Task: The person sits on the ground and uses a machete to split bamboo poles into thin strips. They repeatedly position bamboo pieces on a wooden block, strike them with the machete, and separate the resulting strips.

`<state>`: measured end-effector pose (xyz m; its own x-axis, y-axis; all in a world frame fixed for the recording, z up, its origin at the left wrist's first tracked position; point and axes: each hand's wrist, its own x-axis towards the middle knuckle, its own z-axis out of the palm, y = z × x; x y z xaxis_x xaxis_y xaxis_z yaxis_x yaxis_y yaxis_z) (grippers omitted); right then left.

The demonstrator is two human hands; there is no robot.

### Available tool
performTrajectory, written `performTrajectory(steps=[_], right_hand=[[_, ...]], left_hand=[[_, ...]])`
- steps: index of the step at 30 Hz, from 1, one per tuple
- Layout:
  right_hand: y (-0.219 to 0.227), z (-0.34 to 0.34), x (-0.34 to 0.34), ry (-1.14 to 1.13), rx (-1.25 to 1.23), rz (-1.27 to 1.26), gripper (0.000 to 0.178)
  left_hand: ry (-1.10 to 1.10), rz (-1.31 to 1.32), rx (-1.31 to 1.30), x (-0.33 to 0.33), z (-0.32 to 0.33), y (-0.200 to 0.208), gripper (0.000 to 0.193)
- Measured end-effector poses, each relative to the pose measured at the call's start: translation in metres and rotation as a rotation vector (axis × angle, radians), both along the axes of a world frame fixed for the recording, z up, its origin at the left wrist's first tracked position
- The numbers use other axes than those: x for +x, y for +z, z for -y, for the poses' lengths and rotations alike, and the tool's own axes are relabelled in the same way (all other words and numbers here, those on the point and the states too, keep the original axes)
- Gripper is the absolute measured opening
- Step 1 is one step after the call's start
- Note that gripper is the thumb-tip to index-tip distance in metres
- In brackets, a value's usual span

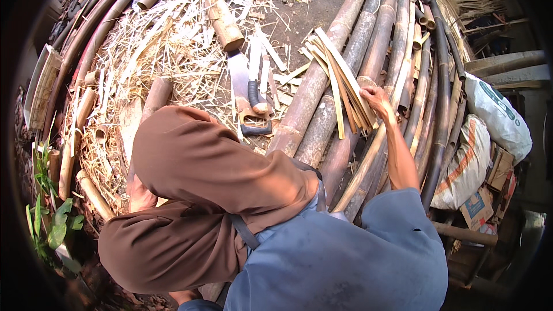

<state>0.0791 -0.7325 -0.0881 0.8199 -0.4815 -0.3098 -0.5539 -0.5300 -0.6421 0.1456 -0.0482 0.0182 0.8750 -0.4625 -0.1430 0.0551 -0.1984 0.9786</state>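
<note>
My right hand (377, 102) is at the right edge of a fanned bundle of pale split bamboo strips (337, 75). Its fingers are curled together against the outer strips, and what lies between them cannot be made out. That bundle rests across long bamboo poles (322, 89). A patch of my left arm shows at the lower edge beside the blue sleeve, with the hand hidden under my leg. In front of my knees lie a handsaw (241, 83) and a black-gripped tool (256, 98), its handle across the saw. The saw's blade tip reaches a short cut bamboo log (223, 21).
Shavings and loose splints (155, 52) cover the ground ahead and left. More bamboo poles (106, 11) lie along the far left. At right stand stuffed white sacks (464, 161) and a cardboard box (477, 208). Green leaves (57, 224) grow at the left edge.
</note>
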Motion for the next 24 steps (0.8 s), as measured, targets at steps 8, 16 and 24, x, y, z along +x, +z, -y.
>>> performTrajectory(steps=[8, 16, 24], right_hand=[[-0.004, 0.018, 0.016, 0.306, -0.298, 0.239, 0.03], [0.026, -0.133, 0.103, 0.241, 0.159, 0.298, 0.021], [0.0, -0.423, 0.21, 0.523, 0.685, 0.26, 0.025]], left_hand=[[0.008, 0.007, -0.058, 0.003, 0.0, 0.002, 0.031], [0.216, 0.106, 0.438, 0.011, -0.008, -0.068, 0.045], [0.684, 0.326, 1.317, -0.034, -0.119, -0.19, 0.103]])
